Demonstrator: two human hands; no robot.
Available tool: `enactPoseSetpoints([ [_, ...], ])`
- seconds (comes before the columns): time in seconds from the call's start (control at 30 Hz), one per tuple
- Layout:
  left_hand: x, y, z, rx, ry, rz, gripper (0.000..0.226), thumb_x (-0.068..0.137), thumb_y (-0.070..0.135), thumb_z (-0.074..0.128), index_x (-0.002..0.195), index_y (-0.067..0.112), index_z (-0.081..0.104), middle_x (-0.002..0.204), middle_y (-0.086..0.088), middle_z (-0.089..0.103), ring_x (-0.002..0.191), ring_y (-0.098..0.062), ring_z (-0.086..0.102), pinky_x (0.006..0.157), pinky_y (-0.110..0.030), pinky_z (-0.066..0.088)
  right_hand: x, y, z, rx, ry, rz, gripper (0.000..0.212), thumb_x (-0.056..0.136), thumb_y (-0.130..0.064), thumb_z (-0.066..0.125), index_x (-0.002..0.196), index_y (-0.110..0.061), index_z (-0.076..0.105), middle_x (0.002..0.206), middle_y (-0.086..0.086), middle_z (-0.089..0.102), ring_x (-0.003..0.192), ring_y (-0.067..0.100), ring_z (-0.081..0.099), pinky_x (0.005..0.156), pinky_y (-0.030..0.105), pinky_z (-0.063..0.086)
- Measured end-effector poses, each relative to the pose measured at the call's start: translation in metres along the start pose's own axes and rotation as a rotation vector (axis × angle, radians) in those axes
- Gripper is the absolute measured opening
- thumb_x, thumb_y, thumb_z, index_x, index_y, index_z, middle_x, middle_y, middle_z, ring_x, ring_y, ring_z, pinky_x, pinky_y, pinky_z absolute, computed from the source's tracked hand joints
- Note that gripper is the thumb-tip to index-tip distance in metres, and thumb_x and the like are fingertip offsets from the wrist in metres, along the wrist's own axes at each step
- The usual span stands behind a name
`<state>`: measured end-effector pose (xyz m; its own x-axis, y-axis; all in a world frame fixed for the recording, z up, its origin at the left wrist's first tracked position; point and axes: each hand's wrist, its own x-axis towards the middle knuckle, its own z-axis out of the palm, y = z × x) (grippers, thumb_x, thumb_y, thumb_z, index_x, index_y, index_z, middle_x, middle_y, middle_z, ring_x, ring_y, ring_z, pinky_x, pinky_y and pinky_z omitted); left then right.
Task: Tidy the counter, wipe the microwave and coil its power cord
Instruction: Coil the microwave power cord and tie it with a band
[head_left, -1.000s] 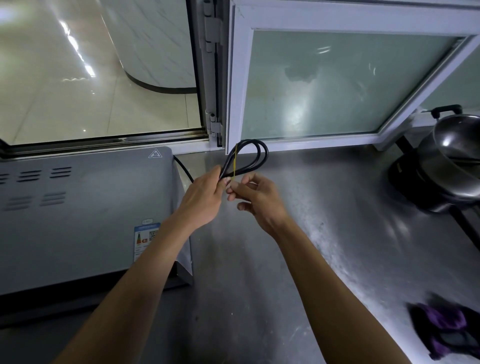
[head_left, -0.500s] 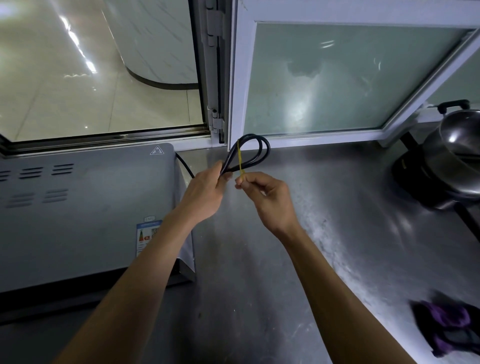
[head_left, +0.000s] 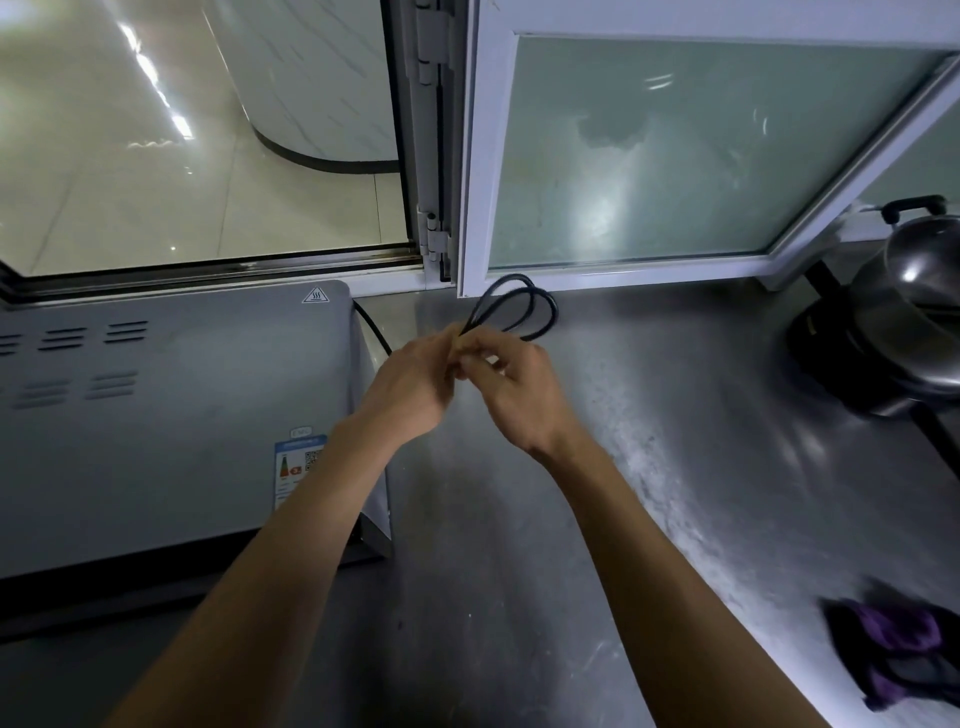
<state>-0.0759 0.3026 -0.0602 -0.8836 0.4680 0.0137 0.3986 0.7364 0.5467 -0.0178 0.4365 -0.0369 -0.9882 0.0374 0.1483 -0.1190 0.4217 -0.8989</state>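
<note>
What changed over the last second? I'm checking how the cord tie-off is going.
The right hand closed in against the left hand, so the yellow tie it was pulling is now hidden between the fingers. The left hand still pinches the looped power cord. Microwave, pot and purple cloth stayed put.

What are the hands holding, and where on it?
Both hands, left and right, pinch the coiled black cord at its gathered base; the loops stick out above the fingers.

One microwave, one coiled cord, one purple cloth, one pot, two hands.
</note>
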Motion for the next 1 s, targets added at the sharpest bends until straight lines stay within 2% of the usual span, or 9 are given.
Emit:
enactPoseSetpoints([
  [0.07, 0.002, -0.003, -0.002, -0.086, 0.022, 0.007, 0.011, 0.105, 0.018, 0.042, 0.100, 0.026, 0.047, 0.080, 0.006, 0.060, 0.067, -0.015, 0.053, 0.055, -0.024, 0.032, -0.002, -0.001, -0.003, 0.074, 0.057, 0.049, 0.019, 0.094, -0.005, 0.054, 0.089, -0.015, 0.069, 0.083, -0.010, 0.067, 0.082, 0.009, 0.064, 0.076, 0.020, 0.048],
  [0.13, 0.004, -0.007, -0.003, -0.138, 0.047, 0.000, 0.011, 0.107, 0.027, 0.041, 0.098, 0.033, 0.043, 0.071, 0.012, 0.051, 0.060, -0.008, 0.048, 0.052, -0.023, 0.030, -0.004, -0.001, -0.009, 0.195, 0.107, 0.096, 0.025, 0.094, -0.003, 0.053, 0.084, -0.020, 0.068, 0.077, -0.012, 0.066, 0.077, 0.007, 0.062, 0.077, 0.021, 0.047],
  [0.27, 0.008, -0.013, -0.001, -0.202, 0.066, -0.018, 0.008, 0.106, 0.035, 0.041, 0.102, 0.035, 0.048, 0.076, 0.004, 0.056, 0.063, -0.016, 0.054, 0.058, -0.036, 0.042, -0.008, 0.003, -0.014, 0.279, 0.130, 0.131, 0.013, 0.089, -0.010, 0.056, 0.081, -0.007, 0.065, 0.074, -0.001, 0.063, 0.074, 0.012, 0.059, 0.075, 0.026, 0.046],
  [0.37, 0.009, -0.015, 0.002, -0.237, 0.089, -0.049, 0.011, 0.106, 0.033, 0.041, 0.101, 0.030, 0.050, 0.071, 0.006, 0.050, 0.064, -0.021, 0.049, 0.063, -0.041, 0.043, -0.013, 0.008, -0.016, 0.306, 0.144, 0.186, 0.020, 0.084, -0.019, 0.056, 0.071, -0.004, 0.060, 0.070, 0.002, 0.061, 0.075, 0.021, 0.057, 0.073, 0.029, 0.042],
  [0.5, 0.007, -0.011, 0.002, -0.192, 0.092, -0.072, 0.022, 0.107, 0.035, 0.038, 0.097, 0.017, 0.045, 0.066, 0.005, 0.047, 0.062, -0.022, 0.048, 0.063, -0.043, 0.043, -0.021, 0.013, -0.017, 0.257, 0.091, 0.235, 0.033, 0.089, -0.015, 0.054, 0.063, 0.004, 0.058, 0.070, -0.001, 0.064, 0.086, 0.020, 0.065, 0.078, 0.028, 0.045],
  [0.63, 0.004, -0.009, 0.005, -0.191, 0.086, -0.063, 0.018, 0.106, 0.032, 0.039, 0.091, 0.024, 0.034, 0.067, 0.002, 0.046, 0.062, -0.021, 0.047, 0.062, -0.042, 0.039, -0.026, 0.017, -0.010, 0.166, -0.020, 0.262, 0.032, 0.094, -0.018, 0.055, 0.065, -0.007, 0.063, 0.080, 0.014, 0.068, 0.094, 0.034, 0.064, 0.086, 0.044, 0.050],
  [0.73, 0.002, -0.008, 0.006, -0.167, 0.080, -0.037, 0.011, 0.106, 0.031, 0.039, 0.096, 0.028, 0.035, 0.070, 0.001, 0.051, 0.063, -0.022, 0.050, 0.065, -0.044, 0.044, -0.025, 0.016, -0.007, 0.200, -0.050, 0.271, 0.030, 0.095, -0.021, 0.056, 0.069, -0.010, 0.066, 0.081, 0.010, 0.070, 0.096, 0.033, 0.064, 0.093, 0.048, 0.048],
  [0.87, 0.001, -0.009, 0.003, -0.202, 0.100, -0.048, 0.006, 0.106, 0.028, 0.041, 0.103, 0.031, 0.038, 0.078, -0.007, 0.061, 0.068, -0.033, 0.058, 0.068, -0.054, 0.052, -0.022, 0.011, -0.011, 0.673, 0.003, 0.319, 0.031, 0.095, -0.017, 0.050, 0.069, -0.010, 0.063, 0.072, 0.004, 0.061, 0.093, 0.023, 0.064, 0.092, 0.040, 0.047],
  [1.0, 0.005, -0.013, 0.001, -0.225, 0.102, -0.087, 0.040, 0.104, 0.018, 0.042, 0.140, 0.034, 0.035, 0.083, -0.011, 0.063, 0.072, -0.038, 0.061, 0.069, -0.057, 0.053, -0.022, 0.010, -0.015, 1.048, 0.051, 0.375, 0.026, 0.095, -0.013, 0.039, 0.077, -0.012, 0.058, 0.078, 0.005, 0.060, 0.094, 0.020, 0.060, 0.093, 0.038, 0.035],
])
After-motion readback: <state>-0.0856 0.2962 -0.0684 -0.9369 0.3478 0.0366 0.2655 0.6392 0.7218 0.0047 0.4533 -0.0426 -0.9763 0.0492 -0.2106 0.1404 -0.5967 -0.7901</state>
